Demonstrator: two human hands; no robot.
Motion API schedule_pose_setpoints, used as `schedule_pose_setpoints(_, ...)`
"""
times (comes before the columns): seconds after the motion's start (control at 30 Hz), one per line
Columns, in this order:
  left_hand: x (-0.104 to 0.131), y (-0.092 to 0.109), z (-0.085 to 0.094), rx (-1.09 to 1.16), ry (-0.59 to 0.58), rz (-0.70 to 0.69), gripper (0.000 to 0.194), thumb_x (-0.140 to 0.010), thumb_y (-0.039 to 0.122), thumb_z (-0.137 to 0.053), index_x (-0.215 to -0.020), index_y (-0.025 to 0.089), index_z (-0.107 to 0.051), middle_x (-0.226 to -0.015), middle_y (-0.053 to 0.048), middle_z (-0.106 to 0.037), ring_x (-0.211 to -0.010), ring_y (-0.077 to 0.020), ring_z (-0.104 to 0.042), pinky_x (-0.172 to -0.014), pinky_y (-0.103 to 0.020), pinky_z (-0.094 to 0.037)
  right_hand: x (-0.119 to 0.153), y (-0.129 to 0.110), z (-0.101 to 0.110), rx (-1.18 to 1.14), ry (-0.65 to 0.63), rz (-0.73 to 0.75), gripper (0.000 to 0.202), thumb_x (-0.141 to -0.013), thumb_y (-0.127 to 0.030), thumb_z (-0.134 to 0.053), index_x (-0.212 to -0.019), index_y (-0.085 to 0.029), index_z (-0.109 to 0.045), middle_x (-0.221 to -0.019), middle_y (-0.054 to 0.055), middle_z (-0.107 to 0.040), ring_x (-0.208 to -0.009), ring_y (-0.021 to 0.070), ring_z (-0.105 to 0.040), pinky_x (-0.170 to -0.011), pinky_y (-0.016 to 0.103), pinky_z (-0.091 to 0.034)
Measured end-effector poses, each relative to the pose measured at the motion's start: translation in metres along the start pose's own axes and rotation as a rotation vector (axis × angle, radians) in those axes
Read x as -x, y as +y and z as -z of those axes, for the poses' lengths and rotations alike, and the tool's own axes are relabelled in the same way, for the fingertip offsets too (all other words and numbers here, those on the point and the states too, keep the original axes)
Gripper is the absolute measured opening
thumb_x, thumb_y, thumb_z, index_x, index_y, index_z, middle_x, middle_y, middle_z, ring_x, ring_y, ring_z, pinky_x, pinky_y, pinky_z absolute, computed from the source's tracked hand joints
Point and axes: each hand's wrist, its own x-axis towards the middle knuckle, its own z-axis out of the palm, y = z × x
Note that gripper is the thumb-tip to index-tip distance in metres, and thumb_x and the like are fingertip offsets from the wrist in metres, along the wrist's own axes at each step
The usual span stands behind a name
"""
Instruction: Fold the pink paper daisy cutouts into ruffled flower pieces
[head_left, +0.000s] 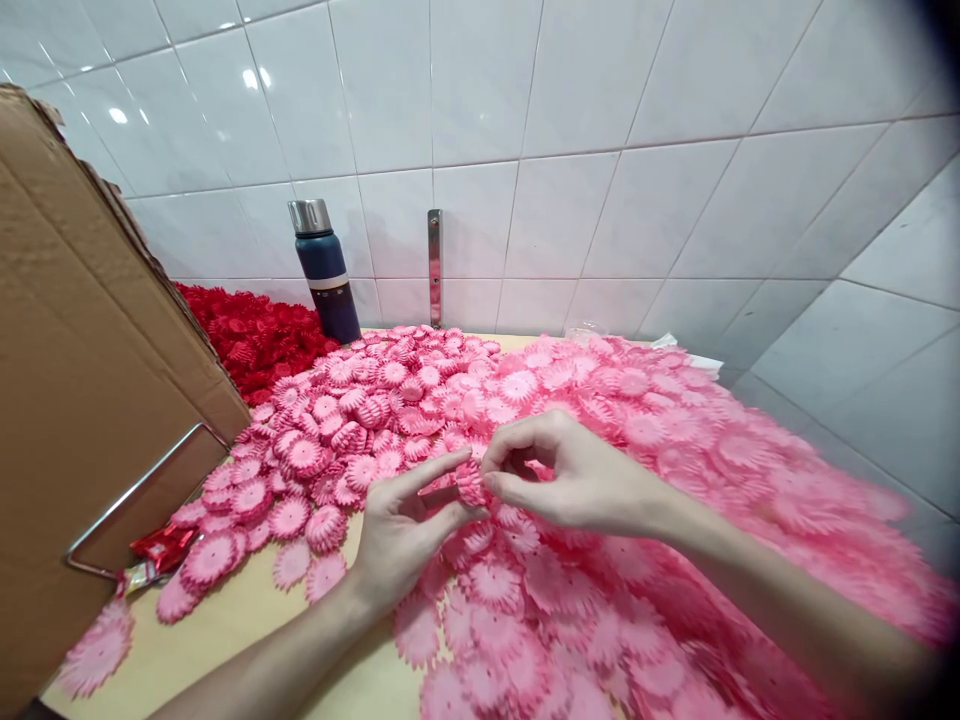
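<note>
A small pink artificial flower (470,484) with ruffled edges is held up between my hands, over the middle of a wide heap of pink pieces. My left hand (394,535) grips it from the left, thumb below and forefinger above. From the right, the curled fingertips of my right hand (566,475) pinch at its side; what exactly lies between them is hidden. Behind and left of my hands lie layered pink flowers (306,453) with darker edges. To the right and in front spread looser, flat pink petal discs (495,582), some with a small centre hole.
A cardboard sheet (97,400) stands at the left, beside a bent metal wire stand (135,500) and a red wrapper (163,548). At the back are red flowers (259,335), a blue bottle (328,275) and a tiled wall (480,90) with a metal bracket (435,268).
</note>
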Motion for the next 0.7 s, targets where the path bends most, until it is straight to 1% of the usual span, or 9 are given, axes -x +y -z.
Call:
schedule_pose_setpoints(0.07,0.0000,0.0010,-0.0011,0.008,-0.002,-0.025,0.039,-0.073,0.006,-0.076,-0.106,0.025,-0.074,-0.108,-0.003,-0.075,-0.091,-0.0185,-0.073,-0.080,-0.026,-0.063,-0.0011,0.0025,0.0011,0.015,0.030,-0.013,0.015,-0.073,-0.009,-0.054,-0.066,-0.016,-0.067,-0.062,0.000,-0.062,-0.057,0.0120,-0.052,-0.053,0.025,-0.041)
schedule_pose_setpoints(0.13,0.0000,0.0012,-0.0019,0.020,-0.007,-0.048,0.039,-0.072,0.005,-0.076,-0.105,0.025,-0.073,-0.109,-0.003,-0.074,-0.094,-0.0173,-0.072,-0.082,-0.024,-0.062,-0.0020,0.0049,0.0025,0.016,0.052,-0.029,0.014,-0.073,-0.010,-0.055,-0.067,-0.016,-0.066,-0.064,0.000,-0.062,-0.058,0.0122,-0.053,-0.054,0.025,-0.041)
schedule_pose_setpoints(0.2,-0.0001,0.0003,-0.0021,0.010,-0.002,-0.062,0.039,-0.071,0.005,-0.077,-0.104,0.025,-0.071,-0.109,-0.001,-0.072,-0.099,-0.0163,-0.070,-0.086,-0.023,-0.060,-0.0021,0.0059,0.0032,0.009,0.055,-0.035,0.013,-0.073,-0.010,-0.054,-0.068,-0.016,-0.066,-0.065,0.000,-0.062,-0.059,0.0122,-0.052,-0.054,0.025,-0.041)
schedule_pose_setpoints(0.3,-0.0001,-0.0016,-0.0018,-0.022,-0.007,-0.104,0.043,-0.069,0.006,-0.079,-0.104,0.028,-0.067,-0.107,0.001,-0.067,-0.103,-0.0154,-0.067,-0.084,-0.022,-0.060,-0.0014,0.0039,0.0023,0.021,0.033,-0.031,0.014,-0.073,-0.010,-0.054,-0.068,-0.015,-0.067,-0.063,0.000,-0.061,-0.058,0.0115,-0.051,-0.053,0.024,-0.040)
schedule_pose_setpoints(0.37,-0.0002,-0.0022,-0.0014,-0.038,-0.071,-0.167,0.043,-0.072,0.006,-0.076,-0.106,0.030,-0.064,-0.107,0.000,-0.064,-0.102,-0.0161,-0.065,-0.080,-0.024,-0.061,-0.0009,0.0018,0.0010,0.036,0.017,-0.023,0.015,-0.072,-0.010,-0.054,-0.068,-0.015,-0.067,-0.062,0.000,-0.061,-0.057,0.0109,-0.050,-0.053,0.024,-0.039)
schedule_pose_setpoints(0.43,-0.0005,-0.0020,-0.0010,-0.075,-0.149,-0.217,0.036,-0.077,0.007,-0.072,-0.105,0.028,-0.065,-0.109,-0.002,-0.060,-0.102,-0.0170,-0.064,-0.077,-0.026,-0.062,-0.0008,0.0007,-0.0001,0.051,0.017,-0.015,0.016,-0.072,-0.009,-0.053,-0.068,-0.014,-0.068,-0.062,-0.001,-0.061,-0.057,0.0105,-0.049,-0.053,0.024,-0.039)
schedule_pose_setpoints(0.5,-0.0008,-0.0017,-0.0007,-0.110,-0.179,-0.233,0.028,-0.080,0.007,-0.069,-0.100,0.026,-0.067,-0.111,-0.003,-0.058,-0.101,-0.0172,-0.063,-0.075,-0.025,-0.062,-0.0011,0.0011,-0.0002,0.065,0.030,-0.013,0.016,-0.072,-0.009,-0.053,-0.068,-0.014,-0.067,-0.062,0.000,-0.061,-0.057,0.0105,-0.049,-0.053,0.024,-0.039)
schedule_pose_setpoints(0.7,-0.0008,-0.0041,-0.0005,-0.102,-0.112,-0.270,0.025,-0.077,0.005,-0.072,-0.090,0.024,-0.063,-0.108,-0.001,-0.058,-0.097,-0.0133,-0.063,-0.074,-0.020,-0.061,-0.0017,0.0055,0.0036,0.069,0.071,-0.044,0.014,-0.070,-0.010,-0.053,-0.064,-0.016,-0.064,-0.062,0.000,-0.061,-0.057,0.0111,-0.050,-0.053,0.024,-0.040)
